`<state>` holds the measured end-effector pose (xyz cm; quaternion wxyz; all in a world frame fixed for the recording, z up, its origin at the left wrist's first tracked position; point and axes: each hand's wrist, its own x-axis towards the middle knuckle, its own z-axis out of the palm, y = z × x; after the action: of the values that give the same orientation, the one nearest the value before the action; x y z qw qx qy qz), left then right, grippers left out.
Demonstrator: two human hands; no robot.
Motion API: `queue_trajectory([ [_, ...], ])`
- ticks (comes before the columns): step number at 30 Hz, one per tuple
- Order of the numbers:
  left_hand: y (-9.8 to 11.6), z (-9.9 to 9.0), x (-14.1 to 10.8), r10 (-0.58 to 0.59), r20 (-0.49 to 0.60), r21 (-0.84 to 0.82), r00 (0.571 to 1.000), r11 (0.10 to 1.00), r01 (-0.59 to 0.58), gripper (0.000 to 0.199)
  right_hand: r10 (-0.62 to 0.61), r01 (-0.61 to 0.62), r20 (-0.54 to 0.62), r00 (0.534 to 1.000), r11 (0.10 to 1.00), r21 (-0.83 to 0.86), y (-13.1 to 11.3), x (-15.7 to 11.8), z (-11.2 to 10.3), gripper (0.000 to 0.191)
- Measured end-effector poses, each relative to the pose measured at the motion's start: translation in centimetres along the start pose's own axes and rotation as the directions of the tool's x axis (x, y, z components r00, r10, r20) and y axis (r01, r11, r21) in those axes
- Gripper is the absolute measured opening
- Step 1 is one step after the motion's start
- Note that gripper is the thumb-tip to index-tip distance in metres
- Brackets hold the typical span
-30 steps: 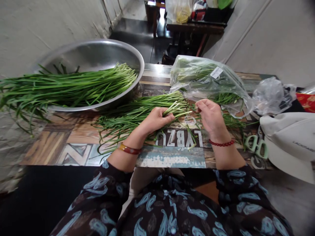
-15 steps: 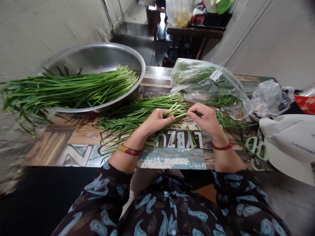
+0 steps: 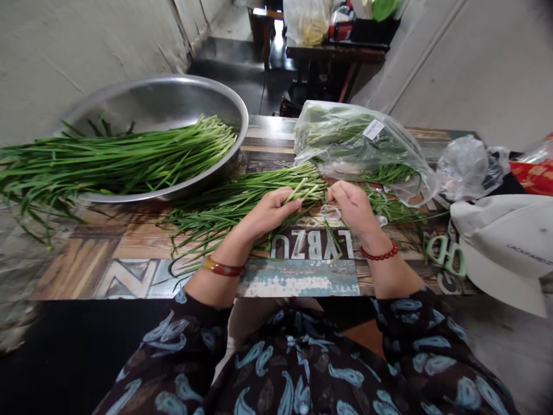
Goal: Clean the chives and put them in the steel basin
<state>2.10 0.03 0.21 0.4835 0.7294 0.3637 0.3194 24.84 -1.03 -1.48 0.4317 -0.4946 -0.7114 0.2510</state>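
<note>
My left hand (image 3: 276, 208) is closed around a few garlic chives (image 3: 299, 187), their pale cut ends sticking out past the thumb. Under and behind it a loose pile of garlic chives (image 3: 233, 199) lies on the table. Just right of the stem ends is my right hand (image 3: 353, 206), its fingers curled into a pinch; whatever they hold is hidden. Near its wrist, trimmed green scraps (image 3: 334, 239) and a small piece of clear plastic (image 3: 330, 213) lie on the tabletop. Beyond my hands rests a clear plastic bag (image 3: 367, 135) with more chives inside.
A large steel basin (image 3: 242, 124) heaped with chives stands at the left, leaves hanging over its rim. Green-handled scissors (image 3: 444, 255) and a pale cap (image 3: 505, 248) lie at the right, near a crumpled plastic bag (image 3: 466, 167). Behind is another, cluttered table (image 3: 337, 55).
My right hand has drawn slightly back from the stem ends, its fingers curling tighter. My left hand keeps hold of the chives. The whole view has shifted a little.
</note>
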Motion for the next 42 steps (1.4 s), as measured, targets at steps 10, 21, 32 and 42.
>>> queue_trajectory([
  [10, 0.2, -0.3, -0.2, -0.187, -0.173, -0.347, 0.967, 0.93, 0.118, 0.027, -0.072, 0.076, 0.177, 0.982, 0.997, -0.015, 0.4, 0.0, -0.4, 0.008],
  [21, -0.2, -0.3, 0.0, -0.192, -0.21, -0.285, 0.959, 0.95, 0.128, 0.027, -0.149, 0.192, 0.128, 0.981, 0.857, -0.477, 2.6, 0.0, 1.9, 0.011],
  [32, -0.3, -0.2, 0.0, -0.224, -0.235, -0.301, 0.946, 0.942, 0.148, 0.029, -0.186, 0.169, -0.036, 0.982, 0.944, -0.284, 1.5, 0.1, 1.3, 0.018],
  [42, 0.0, -0.2, 0.0, -0.173, -0.318, -0.232, 0.932, 0.968, 0.1, 0.03, -0.097, 0.076, -0.175, 0.98, 0.989, -0.123, 0.0, 0.0, 0.5, 0.04],
])
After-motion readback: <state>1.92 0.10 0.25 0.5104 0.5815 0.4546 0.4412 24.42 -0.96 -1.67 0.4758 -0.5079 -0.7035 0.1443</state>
